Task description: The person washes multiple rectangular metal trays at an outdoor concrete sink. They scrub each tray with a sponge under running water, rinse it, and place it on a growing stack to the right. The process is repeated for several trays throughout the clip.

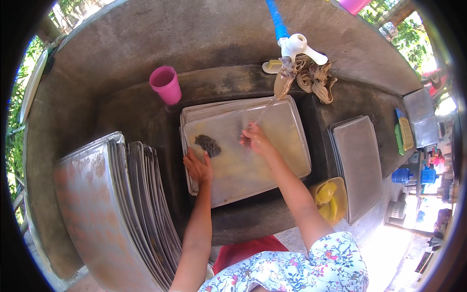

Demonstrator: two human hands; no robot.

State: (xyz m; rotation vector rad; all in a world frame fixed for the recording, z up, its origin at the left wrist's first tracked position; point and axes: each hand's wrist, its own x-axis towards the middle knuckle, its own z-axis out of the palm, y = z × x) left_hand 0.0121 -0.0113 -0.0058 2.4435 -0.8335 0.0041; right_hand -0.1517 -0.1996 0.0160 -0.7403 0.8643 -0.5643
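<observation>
A large metal baking tray lies on top of other trays in a concrete sink. My left hand rests flat on the tray's left edge, fingers apart, just below a dark steel-wool scrubber lying on the tray. My right hand is cupped over the tray's middle under a thin stream of water. The water falls from a white tap with a cloth bag tied on its spout. I cannot tell whether the right hand holds anything.
A thick stack of metal trays leans at the left. A pink cup stands behind. Another tray lies on the right ledge, with a yellow tub, rags and a soap bar around.
</observation>
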